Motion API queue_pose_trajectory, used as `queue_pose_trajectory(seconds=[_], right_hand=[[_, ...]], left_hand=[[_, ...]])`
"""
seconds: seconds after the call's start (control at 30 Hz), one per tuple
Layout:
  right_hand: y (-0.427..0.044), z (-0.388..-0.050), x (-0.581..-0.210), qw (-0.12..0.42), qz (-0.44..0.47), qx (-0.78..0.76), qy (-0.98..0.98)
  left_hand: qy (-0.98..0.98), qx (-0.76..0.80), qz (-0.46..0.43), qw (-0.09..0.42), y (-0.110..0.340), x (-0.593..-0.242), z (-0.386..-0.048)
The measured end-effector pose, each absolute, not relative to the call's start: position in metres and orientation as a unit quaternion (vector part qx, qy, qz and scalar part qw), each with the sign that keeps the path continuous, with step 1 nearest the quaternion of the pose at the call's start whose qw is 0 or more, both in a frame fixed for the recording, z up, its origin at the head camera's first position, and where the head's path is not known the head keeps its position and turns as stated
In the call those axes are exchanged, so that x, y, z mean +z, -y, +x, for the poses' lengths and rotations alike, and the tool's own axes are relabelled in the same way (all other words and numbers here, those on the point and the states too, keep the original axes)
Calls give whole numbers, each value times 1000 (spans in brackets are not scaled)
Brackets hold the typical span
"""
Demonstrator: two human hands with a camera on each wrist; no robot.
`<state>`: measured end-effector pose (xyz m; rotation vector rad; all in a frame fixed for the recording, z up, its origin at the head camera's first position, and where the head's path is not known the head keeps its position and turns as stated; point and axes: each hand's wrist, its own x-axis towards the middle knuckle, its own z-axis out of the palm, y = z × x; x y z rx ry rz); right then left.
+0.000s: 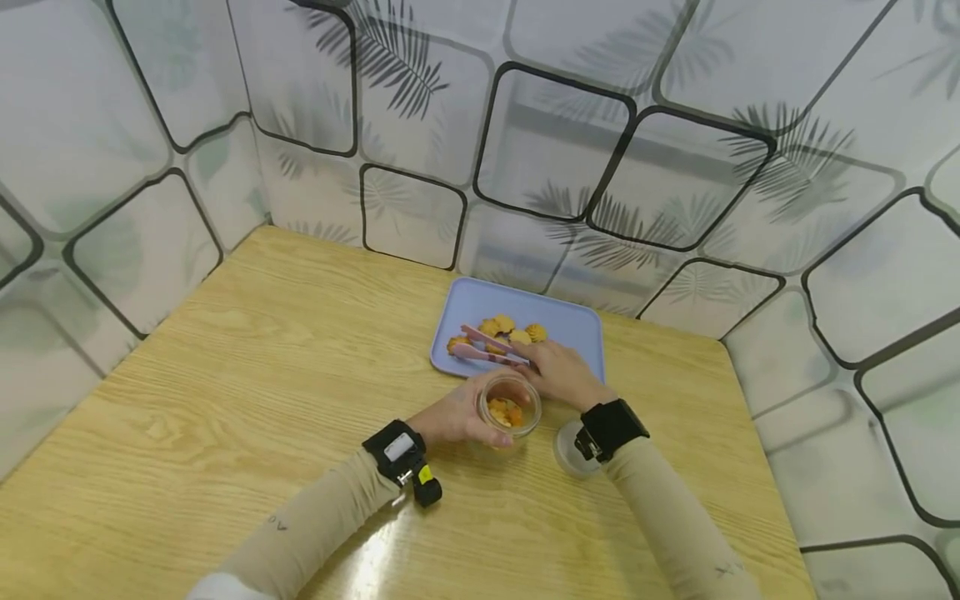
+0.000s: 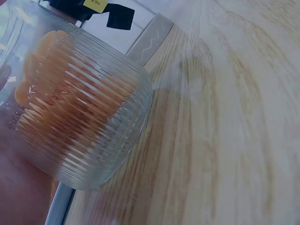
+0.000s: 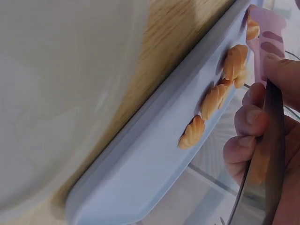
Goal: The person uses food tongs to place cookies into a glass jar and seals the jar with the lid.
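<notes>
My left hand point(image 1: 456, 418) grips a ribbed glass jar point(image 2: 133, 115) around its side. Piped orange-brown cookies point(image 1: 504, 412) lie inside the jar, whose mouth is uncovered. With fingers and thumb, my right hand point(image 1: 566, 377) holds metal tongs with pink tips point(image 1: 478, 355), low over a blue tray point(image 1: 525, 293). Several golden shell-shaped cookies point(image 3: 214, 101) sit on that tray. One cookie point(image 3: 252, 29) is beside the tong tips; I cannot tell whether they pinch it. The jar stands close in front of the tray's near edge.
A round translucent lid point(image 1: 567, 457) lies on the wooden table point(image 1: 300, 350), partly under my right wrist. Patterned curtain-like walls point(image 1: 420, 208) border the table at the back and sides.
</notes>
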<state>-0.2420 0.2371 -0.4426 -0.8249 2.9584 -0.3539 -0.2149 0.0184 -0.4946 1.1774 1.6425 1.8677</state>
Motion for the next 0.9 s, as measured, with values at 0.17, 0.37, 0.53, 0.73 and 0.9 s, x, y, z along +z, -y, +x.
queue_pose_trajectory(seconds=[0.17,0.37,0.53,0.73,0.9], right_hand=[[-251,-234,-441,5,-279,-137,-950],[-263,-225,-428,-5,-260,-208,-943],[-268,-217,-421,-40,-269,-224,-936],[-272,-194,-412,-62,-283,-273,-917],[-281,-166,-402,-93,-311,-312,-893]], left_hand=[[-587,665,417,201,-19,-495,-215],[-585,667,410,211,-19,-494,-216],[-582,666,411,221,-16,-494,-216],[-580,668,414,214,-17,-494,-216],[-569,673,425,206,-19,-496,-217]])
